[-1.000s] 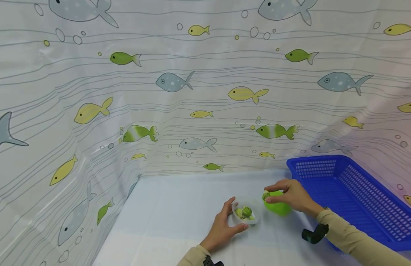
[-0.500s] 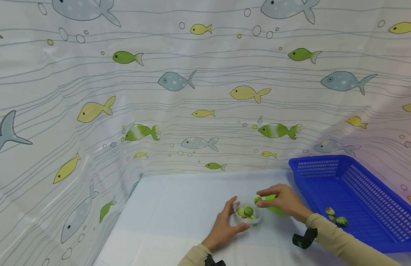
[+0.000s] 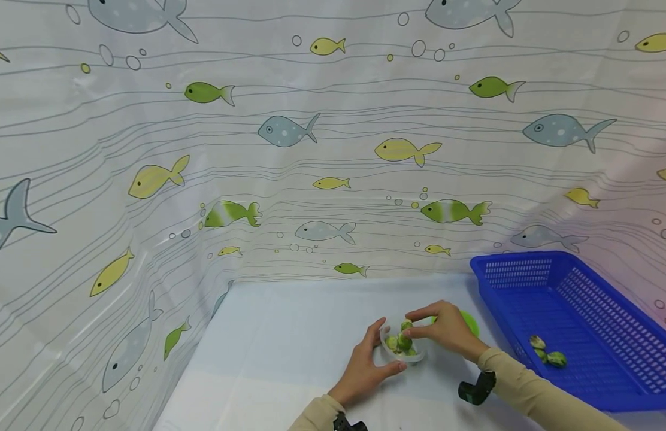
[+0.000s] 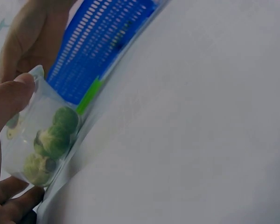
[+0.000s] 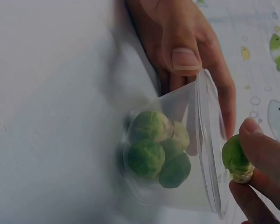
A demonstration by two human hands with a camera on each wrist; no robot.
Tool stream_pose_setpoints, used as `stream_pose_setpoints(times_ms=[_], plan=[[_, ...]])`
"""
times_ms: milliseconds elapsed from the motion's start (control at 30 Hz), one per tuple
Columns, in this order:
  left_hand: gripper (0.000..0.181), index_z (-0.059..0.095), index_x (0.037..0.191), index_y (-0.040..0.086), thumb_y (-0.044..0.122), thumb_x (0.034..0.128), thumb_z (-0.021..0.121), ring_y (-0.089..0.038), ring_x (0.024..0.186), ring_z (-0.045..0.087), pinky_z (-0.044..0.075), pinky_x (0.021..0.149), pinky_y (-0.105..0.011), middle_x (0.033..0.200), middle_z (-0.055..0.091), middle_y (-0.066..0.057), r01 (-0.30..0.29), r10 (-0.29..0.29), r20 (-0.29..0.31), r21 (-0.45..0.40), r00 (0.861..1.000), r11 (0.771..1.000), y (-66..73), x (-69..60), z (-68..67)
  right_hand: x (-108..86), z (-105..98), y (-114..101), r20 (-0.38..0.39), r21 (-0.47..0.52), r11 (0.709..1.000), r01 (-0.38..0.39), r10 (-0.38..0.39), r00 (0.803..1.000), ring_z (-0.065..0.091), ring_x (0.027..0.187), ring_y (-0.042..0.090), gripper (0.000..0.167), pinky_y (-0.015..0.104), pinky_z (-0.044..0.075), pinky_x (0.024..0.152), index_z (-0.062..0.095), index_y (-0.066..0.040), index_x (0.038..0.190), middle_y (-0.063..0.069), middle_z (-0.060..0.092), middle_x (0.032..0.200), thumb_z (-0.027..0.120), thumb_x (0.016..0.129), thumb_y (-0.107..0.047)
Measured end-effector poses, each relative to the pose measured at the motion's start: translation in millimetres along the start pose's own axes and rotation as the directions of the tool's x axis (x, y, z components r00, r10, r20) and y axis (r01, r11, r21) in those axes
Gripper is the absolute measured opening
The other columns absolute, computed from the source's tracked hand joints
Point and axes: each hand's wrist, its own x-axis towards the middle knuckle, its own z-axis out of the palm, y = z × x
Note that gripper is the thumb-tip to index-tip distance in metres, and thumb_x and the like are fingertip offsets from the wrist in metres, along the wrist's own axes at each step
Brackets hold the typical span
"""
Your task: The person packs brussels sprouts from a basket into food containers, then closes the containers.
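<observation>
My left hand (image 3: 360, 366) holds a clear plastic tub (image 3: 417, 357) on the white table, thumb on the near side and fingers on the far side. Several Brussels sprouts (image 5: 148, 156) lie inside it, visible through its wall in both wrist views. Above the tub's open top, my right hand (image 3: 446, 329) pinches one Brussels sprout (image 5: 234, 156) between thumb and fingers. Behind the right hand, a bright green round item (image 3: 470, 323) is partly hidden; whether it is a bowl or a lid I cannot tell.
At the right stands a blue perforated plastic basket (image 3: 518, 293), with a few Brussels sprouts (image 3: 556, 359) on its floor. A white cloth (image 3: 290, 323) covers the table. A fish-patterned curtain (image 3: 290, 179) hangs behind and at the sides.
My right hand has moved left with the Brussels sprout, from over the green item to above the tub. Sprouts in the basket have come into sight. The left hand stays on the tub.
</observation>
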Motion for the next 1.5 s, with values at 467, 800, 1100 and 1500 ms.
stream_pose_setpoints(times_ms=[467,800,1100,1500], plan=[[0.098,0.028,0.167,0.017,0.049,0.0917,0.082,-0.021,0.144,0.055,0.044,0.119,-0.048,0.158,0.056,-0.007,-0.003,0.003,-0.004,-0.004,1.0,1.0,-0.8,0.0,0.7,3.2,19,-3,-0.063,-0.096,0.989,0.112,-0.118,0.991,0.053,0.1,0.022,0.036,0.032,0.039,0.082,0.087,-0.016,0.105,-0.004,0.079,0.094,0.097,0.076,-0.036],[0.097,0.029,0.167,0.016,0.049,0.0918,0.082,-0.019,0.143,0.055,0.043,0.119,-0.046,0.158,0.056,-0.008,-0.017,0.017,-0.004,-0.004,1.0,1.0,-2.5,0.0,0.2,1.8,34,-9,-0.155,-0.194,0.974,0.117,-0.148,0.977,0.049,0.102,0.02,0.036,0.035,0.041,0.083,0.087,-0.018,0.098,-0.001,0.074,0.09,0.101,0.069,-0.034],[0.097,0.03,0.166,0.015,0.045,0.0913,0.083,-0.018,0.142,0.057,0.044,0.119,-0.044,0.157,0.057,-0.01,-0.009,0.009,-0.007,-0.006,1.0,1.0,-1.3,0.9,0.5,0.6,43,-7,-0.209,-0.333,0.93,0.159,-0.237,0.949,0.053,0.105,0.022,0.037,0.042,0.043,0.087,0.088,-0.021,0.098,-0.008,0.081,0.089,0.102,0.067,-0.036],[0.098,0.03,0.166,0.016,0.047,0.0904,0.084,-0.018,0.141,0.057,0.045,0.118,-0.043,0.157,0.057,-0.008,-0.006,0.006,-0.012,0.004,1.0,1.0,-2.5,1.6,0.9,-4.8,42,-11,-0.223,-0.418,0.896,0.151,-0.263,0.939,0.052,0.099,0.022,0.035,0.047,0.039,0.09,0.088,-0.019,0.09,-0.002,0.076,0.08,0.101,0.067,-0.042]])
